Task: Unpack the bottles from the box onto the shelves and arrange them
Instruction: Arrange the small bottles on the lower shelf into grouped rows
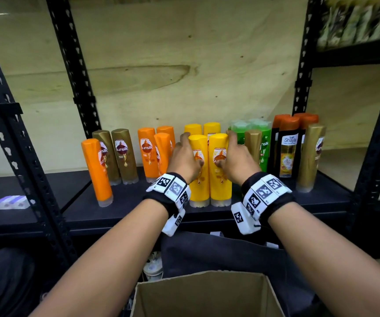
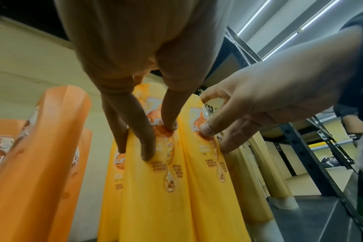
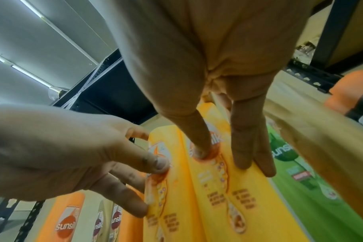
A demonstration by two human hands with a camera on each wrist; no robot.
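Observation:
Two yellow Sunsilk bottles stand side by side at the front of the black shelf. My left hand grips the left yellow bottle, thumb on its label and fingers down its left side. My right hand grips the right yellow bottle the same way from its right side. In the left wrist view my left hand holds the left bottle. The right wrist view has my right hand on the right bottle. An open cardboard box sits below; its inside is hidden.
Two more yellow bottles stand behind. To the left are orange bottles, brown bottles and a leaning orange bottle. To the right stand green bottles, dark Shayla bottles and a gold bottle. Black uprights frame the bay.

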